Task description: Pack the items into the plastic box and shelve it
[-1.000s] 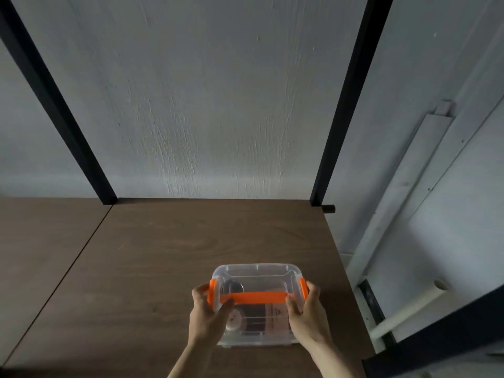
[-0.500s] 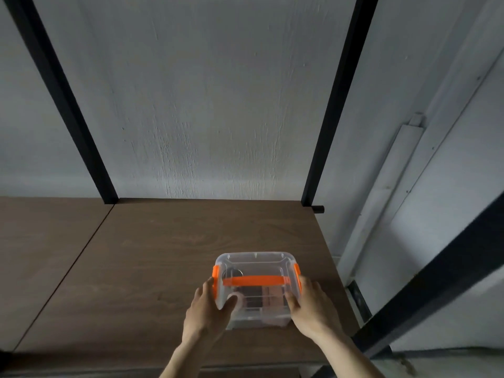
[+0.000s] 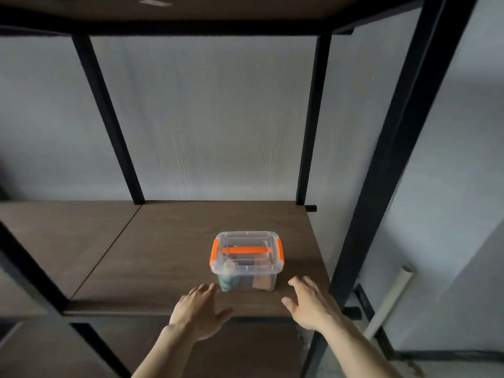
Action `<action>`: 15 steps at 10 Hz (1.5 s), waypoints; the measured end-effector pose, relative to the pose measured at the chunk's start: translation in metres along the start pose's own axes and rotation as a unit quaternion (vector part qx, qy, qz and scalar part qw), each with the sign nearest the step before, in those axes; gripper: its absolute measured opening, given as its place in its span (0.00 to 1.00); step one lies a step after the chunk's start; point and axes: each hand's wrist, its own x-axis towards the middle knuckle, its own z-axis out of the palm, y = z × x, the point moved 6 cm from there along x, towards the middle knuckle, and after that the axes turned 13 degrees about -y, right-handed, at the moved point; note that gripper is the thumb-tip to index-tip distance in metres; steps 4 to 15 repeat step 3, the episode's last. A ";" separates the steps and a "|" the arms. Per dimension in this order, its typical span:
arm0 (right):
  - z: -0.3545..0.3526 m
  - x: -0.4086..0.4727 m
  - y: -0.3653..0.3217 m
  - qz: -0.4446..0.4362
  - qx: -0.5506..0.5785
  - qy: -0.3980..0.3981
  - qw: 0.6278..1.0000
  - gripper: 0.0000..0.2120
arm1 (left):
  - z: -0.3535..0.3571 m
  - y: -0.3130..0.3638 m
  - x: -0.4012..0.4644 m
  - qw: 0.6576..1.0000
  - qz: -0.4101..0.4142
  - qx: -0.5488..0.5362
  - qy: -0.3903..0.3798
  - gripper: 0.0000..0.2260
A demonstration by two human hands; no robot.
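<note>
Plastic box (image 3: 246,259), one clear container with a lid, one orange handle and two orange side latches, sits on the brown wooden shelf (image 3: 163,255) near its right front corner, with several items dimly visible inside. Two bare hands hover just in front of it, apart from it: the left hand (image 3: 200,309) and right hand (image 3: 309,304), both with fingers spread and holding nothing.

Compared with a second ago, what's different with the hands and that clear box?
Both hands let go: the left hand and right hand pulled back toward the shelf's front edge, fingers spread. The plastic box stays on the shelf, lid latched.
</note>
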 end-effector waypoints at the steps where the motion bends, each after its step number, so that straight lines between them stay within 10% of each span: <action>1: 0.006 -0.026 0.004 0.006 0.001 -0.020 1.000 0.25 | 0.007 0.002 -0.020 0.999 0.007 0.007 -0.041 0.31; 15: -0.009 -0.056 0.008 0.033 0.040 -0.094 0.994 0.27 | -0.012 -0.003 -0.041 0.991 0.034 -0.048 -0.124 0.30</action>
